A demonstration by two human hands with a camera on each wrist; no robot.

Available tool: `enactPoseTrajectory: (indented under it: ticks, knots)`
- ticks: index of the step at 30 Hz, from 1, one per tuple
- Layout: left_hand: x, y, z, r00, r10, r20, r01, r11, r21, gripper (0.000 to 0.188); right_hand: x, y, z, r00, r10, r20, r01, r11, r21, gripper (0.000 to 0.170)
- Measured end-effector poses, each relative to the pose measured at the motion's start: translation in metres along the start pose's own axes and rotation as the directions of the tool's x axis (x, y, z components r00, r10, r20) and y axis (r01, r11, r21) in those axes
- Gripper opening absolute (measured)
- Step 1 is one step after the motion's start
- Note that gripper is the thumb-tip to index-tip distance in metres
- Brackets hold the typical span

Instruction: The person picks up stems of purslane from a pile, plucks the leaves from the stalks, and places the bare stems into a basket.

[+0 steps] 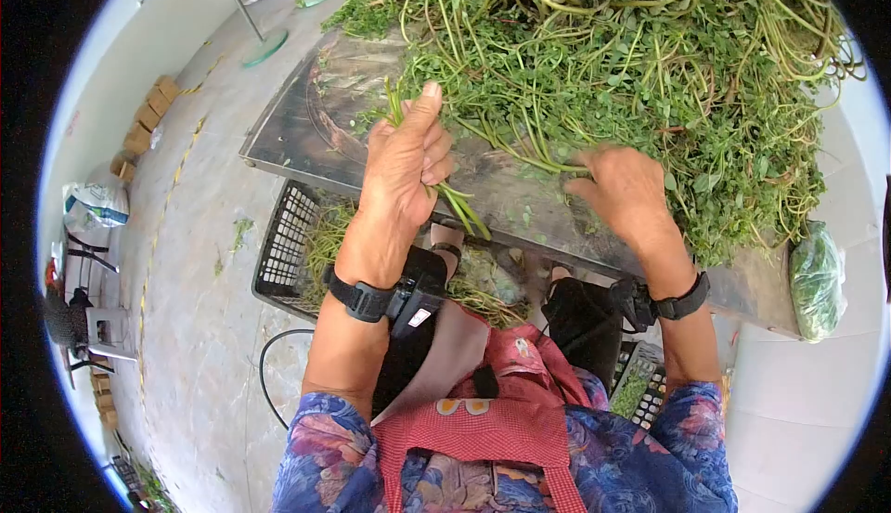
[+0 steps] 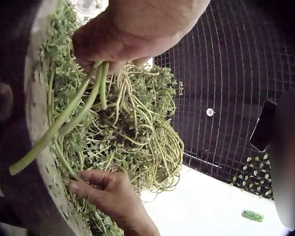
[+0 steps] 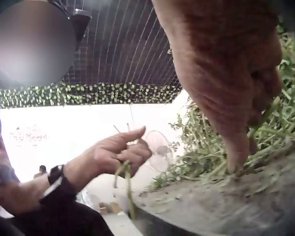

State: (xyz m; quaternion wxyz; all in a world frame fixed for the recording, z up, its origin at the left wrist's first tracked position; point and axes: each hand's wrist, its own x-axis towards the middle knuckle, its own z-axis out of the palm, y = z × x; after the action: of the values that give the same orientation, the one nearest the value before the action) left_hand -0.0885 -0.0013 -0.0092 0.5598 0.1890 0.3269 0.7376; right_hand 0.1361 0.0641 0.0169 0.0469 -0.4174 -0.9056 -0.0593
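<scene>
My left hand grips a small bunch of green stems, held up over the near edge of the table. The cut ends poke out below the fist, large in the left wrist view as thick stems. Low at the tabletop, my right hand pinches a stem between thumb and fingers at the near side of a big heap of leafy greens. In the right wrist view its fingertips reach down to the tabletop among the leaves.
The dark tabletop carries loose leaf bits. Below it stands a black crate with more stems, and another crate at right. A plastic bag of greens hangs by the right edge. A standing fan is far left.
</scene>
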Motion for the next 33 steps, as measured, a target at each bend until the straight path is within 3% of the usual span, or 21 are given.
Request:
enactPoseTrajectory:
  ticks: [10, 12, 15, 17, 20, 24, 26, 29, 30, 32, 33]
  knots:
    - [0.003, -0.001, -0.005, 0.990, -0.051, -0.134, 0.033, 0.991, -0.128, 0.031, 0.006, 0.011, 0.006, 0.974, 0.059, -0.217, 0.015, 0.945, 0.326, 0.014]
    - [0.003, -0.001, -0.004, 0.988, -0.044, -0.147, 0.027, 0.993, -0.118, 0.031, 0.019, -0.005, 0.004, 0.965, 0.006, -0.263, 0.125, 0.871, 0.476, 0.014]
    - [0.003, -0.001, -0.004, 0.990, -0.024, -0.140, 0.010, 0.995, -0.099, 0.030, 0.032, -0.031, 0.008, 0.945, 0.023, -0.326, 0.141, 0.871, 0.471, 0.014]
    - [0.002, 0.000, -0.006, 0.992, -0.015, -0.129, 0.001, 0.995, -0.103, 0.030, 0.038, -0.019, 0.005, 0.920, 0.081, -0.383, 0.091, 0.907, 0.410, 0.015]
    - [0.001, 0.000, -0.005, 0.989, -0.031, -0.148, 0.018, 0.996, -0.091, 0.030, 0.029, 0.004, -0.004, 0.996, 0.072, -0.048, -0.058, 0.965, 0.257, 0.018]
    - [0.003, 0.009, -0.007, 0.987, -0.021, -0.162, -0.001, 0.991, -0.133, 0.030, 0.014, 0.003, 0.002, 1.000, 0.011, -0.021, -0.009, 0.992, 0.125, 0.019]
    - [0.004, 0.014, -0.013, 0.984, 0.004, -0.180, -0.031, 0.989, -0.144, 0.031, 0.014, 0.004, 0.007, 0.998, -0.001, 0.062, -0.001, 0.999, 0.039, 0.018]
    - [0.007, 0.015, -0.019, 0.984, 0.034, -0.175, -0.068, 0.978, -0.197, 0.031, 0.015, 0.009, 0.005, 0.993, -0.084, 0.086, 0.079, 0.995, 0.065, 0.018]
    - [0.006, 0.016, -0.019, 0.983, 0.015, -0.181, -0.051, 0.980, -0.194, 0.032, 0.014, 0.012, 0.004, 0.993, -0.084, 0.084, 0.079, 0.995, 0.064, 0.018]
    - [0.006, 0.015, -0.017, 0.983, -0.001, -0.186, -0.035, 0.981, -0.191, 0.032, 0.013, 0.021, 0.002, 0.991, -0.064, -0.117, 0.088, 0.974, 0.209, 0.016]
    - [0.005, 0.012, -0.017, 0.988, -0.017, -0.154, -0.008, 0.987, -0.158, 0.032, 0.014, 0.028, 0.001, 0.991, -0.063, -0.118, 0.087, 0.974, 0.208, 0.016]
